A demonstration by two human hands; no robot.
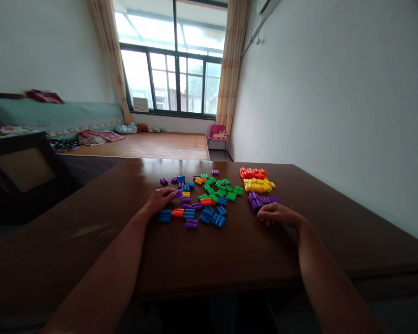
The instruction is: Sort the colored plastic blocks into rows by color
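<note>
My left hand [161, 198] pinches a purple plastic block [179, 193] at the left side of a loose spread of blocks. My right hand [277, 214] rests with curled fingers at the near side of a purple block row [263, 201]; whether anything is inside the fingers is hidden. Beyond that row lie a yellow block row [258, 185] and an orange block row [252, 173]. Between the hands are scattered green blocks [220, 190], blue blocks [218, 220], a few orange and yellow ones, and a near purple block [191, 224].
All blocks lie on a dark brown table [209, 260]. Behind it are a bed [153, 144] with cloth on it, a pink chair [218, 132] and a window. A dark cabinet [21, 171] stands at the left, and a white wall [334, 102] runs along the right.
</note>
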